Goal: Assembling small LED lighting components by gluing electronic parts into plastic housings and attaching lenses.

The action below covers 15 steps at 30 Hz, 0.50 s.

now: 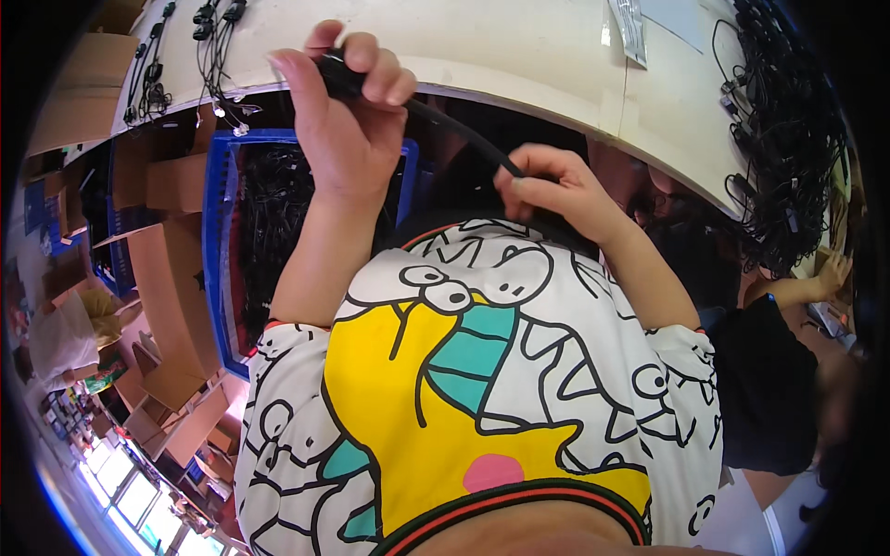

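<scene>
A black cable (464,135) runs between my two hands, just off the near edge of the table. My left hand (350,120) is raised at the table edge, its fingers curled round a thick black end of the cable; the fingers hide much of that end. Lower and to the right, my right hand (564,190) pinches the same cable between thumb and fingers. Between the hands the cable slopes down to the right, nearly straight.
On the white table (528,79), small bunches of black cables (215,42) lie at the left. A large heap of black cables (783,139) covers the right end. A blue crate (215,250) of dark cables stands below left, near cardboard boxes (167,306). Another person's hand (832,275) shows at far right.
</scene>
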Tool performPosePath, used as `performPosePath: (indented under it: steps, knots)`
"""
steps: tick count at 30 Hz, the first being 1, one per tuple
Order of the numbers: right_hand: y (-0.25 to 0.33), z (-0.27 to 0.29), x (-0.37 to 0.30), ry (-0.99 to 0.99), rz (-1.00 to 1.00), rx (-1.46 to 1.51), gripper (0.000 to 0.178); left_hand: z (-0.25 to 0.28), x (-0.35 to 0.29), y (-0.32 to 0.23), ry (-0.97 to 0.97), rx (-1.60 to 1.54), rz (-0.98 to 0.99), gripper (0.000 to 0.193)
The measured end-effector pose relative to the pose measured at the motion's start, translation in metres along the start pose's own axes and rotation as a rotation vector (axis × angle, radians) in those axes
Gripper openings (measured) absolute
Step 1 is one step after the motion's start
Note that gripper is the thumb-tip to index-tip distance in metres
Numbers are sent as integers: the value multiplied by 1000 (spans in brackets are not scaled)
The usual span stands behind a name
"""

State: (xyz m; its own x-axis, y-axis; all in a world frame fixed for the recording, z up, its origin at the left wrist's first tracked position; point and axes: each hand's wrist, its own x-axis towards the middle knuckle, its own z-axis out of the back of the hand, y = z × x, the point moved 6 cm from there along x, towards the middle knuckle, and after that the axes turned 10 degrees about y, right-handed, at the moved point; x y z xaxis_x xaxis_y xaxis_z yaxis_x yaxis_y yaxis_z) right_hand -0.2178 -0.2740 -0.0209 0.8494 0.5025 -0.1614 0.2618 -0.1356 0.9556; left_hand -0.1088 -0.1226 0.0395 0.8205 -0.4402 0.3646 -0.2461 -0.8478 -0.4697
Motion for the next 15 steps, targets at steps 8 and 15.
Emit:
performPosePath:
  steps: [8,15]
  knots:
    - [25,-3,10,-303,193,-775,18,13,7,-21,-190,254,-72,41]
    - [-1,-10,5,-125,-5,-436,22,4,-6,-13,-272,383,65,22]
